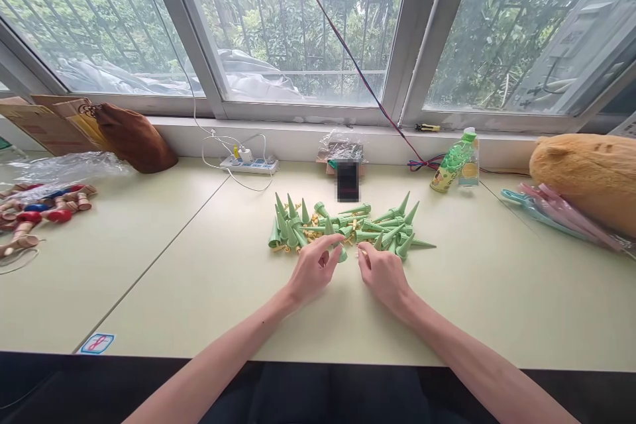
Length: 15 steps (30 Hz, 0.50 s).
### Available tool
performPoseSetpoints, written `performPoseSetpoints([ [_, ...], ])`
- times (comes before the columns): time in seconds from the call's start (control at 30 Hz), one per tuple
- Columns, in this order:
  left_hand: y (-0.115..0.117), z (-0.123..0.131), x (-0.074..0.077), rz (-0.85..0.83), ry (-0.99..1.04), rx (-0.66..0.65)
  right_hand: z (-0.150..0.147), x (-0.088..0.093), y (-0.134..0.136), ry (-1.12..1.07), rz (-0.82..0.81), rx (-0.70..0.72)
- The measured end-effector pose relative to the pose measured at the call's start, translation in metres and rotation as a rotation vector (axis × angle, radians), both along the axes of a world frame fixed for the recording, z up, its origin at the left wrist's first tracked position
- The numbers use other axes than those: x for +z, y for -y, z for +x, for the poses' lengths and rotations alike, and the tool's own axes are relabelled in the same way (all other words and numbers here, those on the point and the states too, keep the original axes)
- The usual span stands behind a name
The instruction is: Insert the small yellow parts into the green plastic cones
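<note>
My left hand [314, 266] is closed, with thumb and index finger around a green plastic spike [342, 254]; the fingers hide part of it. Just to the right, my right hand [385, 271] pinches a small yellow plastic piece [364, 252], mostly covered by the fingertips. Both hands are close together at the front of a pile of green cone-shaped spikes [285, 225]. More green spikes [397, 228] lie or stand at the pile's right side. Small yellow pieces [283, 248] are scattered among them.
Behind the pile are a blurred dark object [348, 182] and a white power strip [253, 165]. A green bottle [452, 162] leans at the back right, near a tan plush object [586, 175]. Wooden toys [50, 212] lie at the left. The table's front edge is near my forearms.
</note>
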State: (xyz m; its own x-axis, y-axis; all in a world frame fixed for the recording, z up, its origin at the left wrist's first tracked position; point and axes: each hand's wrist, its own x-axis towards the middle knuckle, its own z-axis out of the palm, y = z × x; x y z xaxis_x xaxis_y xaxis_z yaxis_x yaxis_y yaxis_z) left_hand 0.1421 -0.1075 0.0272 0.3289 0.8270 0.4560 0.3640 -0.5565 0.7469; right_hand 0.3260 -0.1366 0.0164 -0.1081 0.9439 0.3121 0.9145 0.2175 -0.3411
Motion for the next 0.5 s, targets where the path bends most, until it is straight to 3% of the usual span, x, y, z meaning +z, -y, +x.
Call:
performPoseSetpoints([
  [0.5,-0.0003,-0.0003,-0.0068,-0.054,-0.053,0.010,-0.0026,0.0061,0.0009,0.102,-0.125,-0.047],
])
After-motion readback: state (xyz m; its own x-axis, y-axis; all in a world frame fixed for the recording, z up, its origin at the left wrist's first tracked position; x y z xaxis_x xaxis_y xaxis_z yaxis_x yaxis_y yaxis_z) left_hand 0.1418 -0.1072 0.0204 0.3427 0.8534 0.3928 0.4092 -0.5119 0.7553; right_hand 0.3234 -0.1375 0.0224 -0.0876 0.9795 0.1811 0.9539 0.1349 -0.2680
